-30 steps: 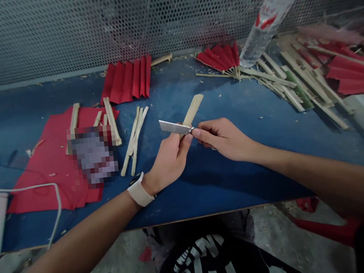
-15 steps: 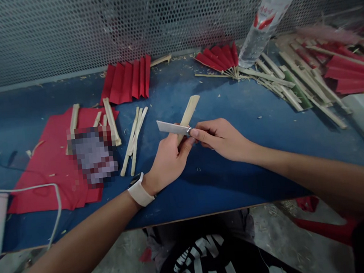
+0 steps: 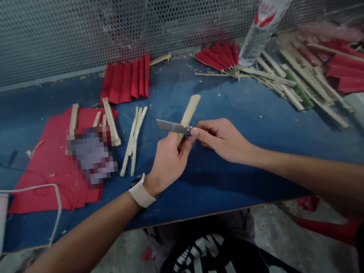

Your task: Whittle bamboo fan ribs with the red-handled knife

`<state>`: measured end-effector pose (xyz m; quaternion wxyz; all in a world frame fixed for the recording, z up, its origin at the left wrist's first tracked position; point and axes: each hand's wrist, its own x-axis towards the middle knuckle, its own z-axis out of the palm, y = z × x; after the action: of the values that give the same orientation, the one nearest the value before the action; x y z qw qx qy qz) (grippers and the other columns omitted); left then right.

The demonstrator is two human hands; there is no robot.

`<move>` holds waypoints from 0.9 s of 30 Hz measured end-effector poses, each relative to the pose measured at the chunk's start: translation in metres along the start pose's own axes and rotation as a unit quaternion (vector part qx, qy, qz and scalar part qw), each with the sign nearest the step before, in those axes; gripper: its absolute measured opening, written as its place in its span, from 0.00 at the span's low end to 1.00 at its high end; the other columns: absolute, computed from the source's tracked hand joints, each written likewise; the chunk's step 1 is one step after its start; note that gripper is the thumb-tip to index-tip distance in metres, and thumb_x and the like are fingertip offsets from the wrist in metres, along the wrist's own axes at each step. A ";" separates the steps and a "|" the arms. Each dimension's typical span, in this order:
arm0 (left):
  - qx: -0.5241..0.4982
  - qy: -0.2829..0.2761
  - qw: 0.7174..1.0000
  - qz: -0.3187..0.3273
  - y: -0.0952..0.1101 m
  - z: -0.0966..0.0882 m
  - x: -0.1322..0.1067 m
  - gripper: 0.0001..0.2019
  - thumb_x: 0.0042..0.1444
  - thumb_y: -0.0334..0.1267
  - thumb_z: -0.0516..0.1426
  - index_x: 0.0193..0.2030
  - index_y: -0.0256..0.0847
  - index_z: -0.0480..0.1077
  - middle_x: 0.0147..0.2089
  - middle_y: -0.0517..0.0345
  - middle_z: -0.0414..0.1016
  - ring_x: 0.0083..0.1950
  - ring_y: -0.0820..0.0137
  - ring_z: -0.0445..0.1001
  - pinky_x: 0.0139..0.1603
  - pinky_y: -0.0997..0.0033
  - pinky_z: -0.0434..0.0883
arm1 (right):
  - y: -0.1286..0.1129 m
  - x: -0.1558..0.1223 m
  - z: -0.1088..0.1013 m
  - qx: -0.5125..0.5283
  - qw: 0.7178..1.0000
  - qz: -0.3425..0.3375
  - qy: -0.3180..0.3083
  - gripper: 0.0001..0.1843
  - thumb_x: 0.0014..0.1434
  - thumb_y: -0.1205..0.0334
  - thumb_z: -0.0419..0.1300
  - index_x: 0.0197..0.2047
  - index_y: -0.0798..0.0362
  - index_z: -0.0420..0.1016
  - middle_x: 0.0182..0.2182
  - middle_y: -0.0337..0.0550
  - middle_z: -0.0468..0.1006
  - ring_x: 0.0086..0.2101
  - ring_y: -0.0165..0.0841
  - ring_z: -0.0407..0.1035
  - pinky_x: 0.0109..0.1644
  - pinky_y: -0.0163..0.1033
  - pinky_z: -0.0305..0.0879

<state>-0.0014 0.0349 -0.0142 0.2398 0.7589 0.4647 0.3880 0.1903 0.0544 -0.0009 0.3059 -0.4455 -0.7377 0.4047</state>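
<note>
My left hand [image 3: 166,159] grips the lower end of a flat bamboo slat [image 3: 190,108] that points up and to the right over the blue table [image 3: 205,181]. My right hand [image 3: 222,139] holds a small knife, whose metal blade [image 3: 172,126] lies across the slat and points left. The knife's handle is hidden inside my fingers. A pale watch band sits on my left wrist [image 3: 140,193].
Loose bamboo slats [image 3: 134,134] lie left of my hands, beside red paper sheets [image 3: 56,165] and a pleated red fan paper [image 3: 128,79]. A plastic bottle [image 3: 265,14], red fans and more bamboo sticks [image 3: 292,83] crowd the far right. A perforated metal wall stands behind. A white cable [image 3: 45,188] lies at left.
The slat and blade have shifted slightly left and down, and my left thumb has closed tighter under the blade. Little else moved.
</note>
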 end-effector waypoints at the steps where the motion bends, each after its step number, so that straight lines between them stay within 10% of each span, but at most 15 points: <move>1: 0.002 0.002 1.000 0.000 0.000 0.000 0.000 0.09 0.71 0.38 0.57 0.38 0.43 0.64 0.29 0.64 0.69 0.27 0.73 0.70 0.29 0.70 0.64 | 0.000 0.000 0.000 -0.002 1.000 -0.001 0.002 0.35 0.70 0.29 0.51 0.29 0.52 0.69 0.19 0.33 0.62 0.22 0.26 0.55 0.28 0.37 0.46; 27: -0.064 0.014 0.997 -0.036 0.006 0.003 -0.003 0.16 0.74 0.53 0.52 0.42 0.43 0.64 0.32 0.61 0.71 0.30 0.71 0.72 0.32 0.70 0.70 | -0.007 -0.004 0.011 0.134 0.990 -0.015 0.038 0.29 0.71 0.33 0.54 0.32 0.51 0.69 0.21 0.32 0.63 0.22 0.26 0.56 0.27 0.37 0.51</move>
<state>0.0035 0.0295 -0.0128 0.2954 0.7190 0.4695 0.4187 0.1804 0.0449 -0.0002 0.3969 -0.4048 -0.6708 0.4782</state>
